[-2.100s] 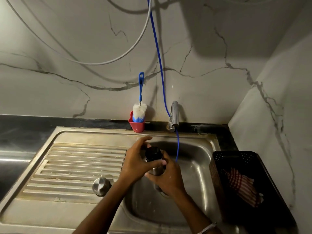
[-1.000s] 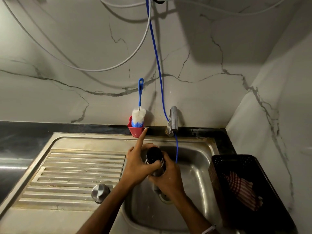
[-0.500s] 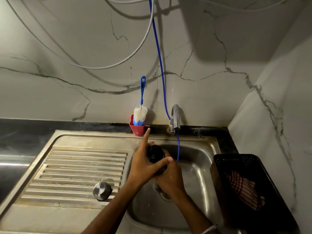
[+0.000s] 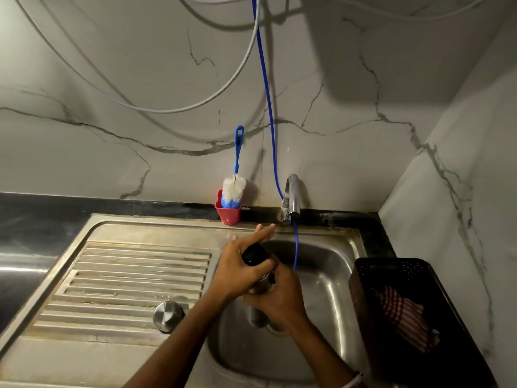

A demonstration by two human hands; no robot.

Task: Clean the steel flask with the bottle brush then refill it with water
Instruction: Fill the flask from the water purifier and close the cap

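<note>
right hand (image 4: 282,296) grip: wrapped round steel flask (image 4: 258,284) body over sink (image 4: 330,264) | left hand (image 4: 237,268) grip: thumb hooked on flask mouth, fingers straight | bottle brush (image 4: 234,189) upright in red cup (image 4: 229,214)

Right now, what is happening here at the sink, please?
A person holds a steel flask over the sink with both hands. The right hand grips its body, and the left hand is wrapped around its dark top, with some fingers stretched out. The bottle brush stands unused in a red cup by the wall. A round steel lid lies on the drainboard. No water can be seen coming from the tap.
</note>
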